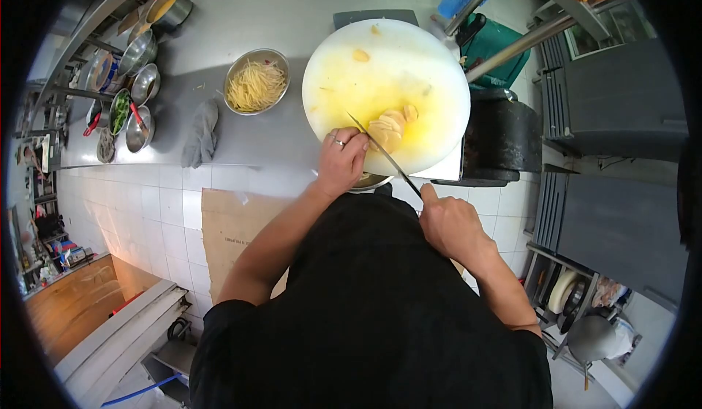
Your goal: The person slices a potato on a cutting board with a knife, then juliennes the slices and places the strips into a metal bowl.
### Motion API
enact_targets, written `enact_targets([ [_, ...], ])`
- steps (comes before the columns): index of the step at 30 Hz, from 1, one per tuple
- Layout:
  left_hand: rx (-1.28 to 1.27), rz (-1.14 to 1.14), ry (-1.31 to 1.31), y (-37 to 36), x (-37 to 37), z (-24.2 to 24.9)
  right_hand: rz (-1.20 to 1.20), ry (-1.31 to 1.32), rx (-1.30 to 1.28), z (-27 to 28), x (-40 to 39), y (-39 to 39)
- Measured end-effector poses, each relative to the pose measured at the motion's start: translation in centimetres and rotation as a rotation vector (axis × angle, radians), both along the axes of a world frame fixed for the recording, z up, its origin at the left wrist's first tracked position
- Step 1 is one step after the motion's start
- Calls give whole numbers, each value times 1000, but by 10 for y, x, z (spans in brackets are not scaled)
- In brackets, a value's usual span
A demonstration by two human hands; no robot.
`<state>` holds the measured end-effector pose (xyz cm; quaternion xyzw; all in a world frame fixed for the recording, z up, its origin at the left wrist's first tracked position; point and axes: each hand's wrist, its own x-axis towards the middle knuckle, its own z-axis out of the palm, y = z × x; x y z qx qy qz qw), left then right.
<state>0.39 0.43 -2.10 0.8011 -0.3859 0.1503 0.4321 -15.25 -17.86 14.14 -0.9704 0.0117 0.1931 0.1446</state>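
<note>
A kitchen knife (387,156) slants across the near part of a round white cutting board (344,58). My right hand (455,226) is wrapped round its handle. On the board's near left edge rests my left hand (342,162), a ring on one finger, its fingers curled closed against the blade's left side. Whatever lies under those fingertips is hidden. Right of the blade, pale yellow slices (387,131) lie overlapped in a pile, possibly ginger or potato. A few small scraps (360,55) sit farther up the board, whose middle is stained yellow.
Left of the board stands a metal bowl of thin pale yellow strips (256,85). A crumpled grey cloth (201,134) lies on the steel counter (241,14). Several metal bowls and pots (139,127) line the left end. A metal post (504,54) rises at the right.
</note>
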Motion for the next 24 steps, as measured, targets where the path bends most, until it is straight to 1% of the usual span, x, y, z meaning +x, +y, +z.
enact_targets([
  [3,-1,0,1,0,0,0,-11,-24,12,-2,1,0],
  [6,-3,-1,4,0,0,0,-8,16,12,-2,3,-1],
  [8,-18,8,0,-1,0,1,-40,-28,83,-16,5,-3],
  [11,-12,10,12,-1,0,1,-74,-23,126,-55,8,-2],
  [13,-13,19,6,-1,1,0,-61,-4,117,-60,9,-7],
  [17,-30,25,-10,-3,0,-3,-82,45,75,-58,7,-3],
  [20,-32,25,-4,-2,0,-3,-67,17,73,-55,5,-4],
  [24,-33,19,-1,-2,0,-2,-43,-19,68,-30,4,-2],
])
